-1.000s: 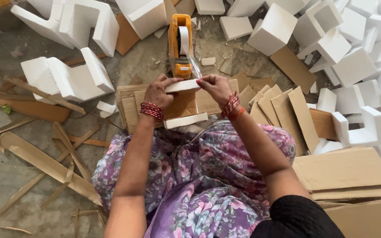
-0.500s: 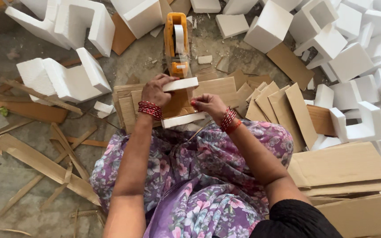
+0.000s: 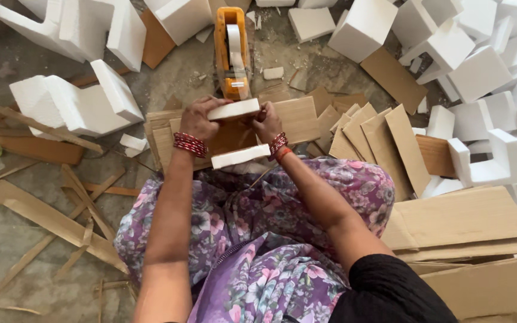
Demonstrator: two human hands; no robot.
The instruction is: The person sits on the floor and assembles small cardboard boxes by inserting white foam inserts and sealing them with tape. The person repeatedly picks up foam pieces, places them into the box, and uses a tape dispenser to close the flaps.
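Here both hands (image 3: 197, 118) (image 3: 266, 122) pinch foam strip (image 3: 233, 109) w/ fingers, tape dispenser (image 3: 232, 52) prob. just beyond.

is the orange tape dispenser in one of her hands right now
No, the orange tape dispenser stands on the floor beyond both hands, while the left hand and right hand grip a white foam piece.

A brown cardboard sheet (image 3: 234, 136) capped by two white foam strips: the far foam strip (image 3: 233, 109) lies pinched between both hands' fingers, the near foam strip (image 3: 240, 156) below the wrists.

white foam block (image 3: 233, 110), orange tape dispenser (image 3: 231, 54), red bangles (image 3: 189, 144), purple floral dress (image 3: 258, 239)
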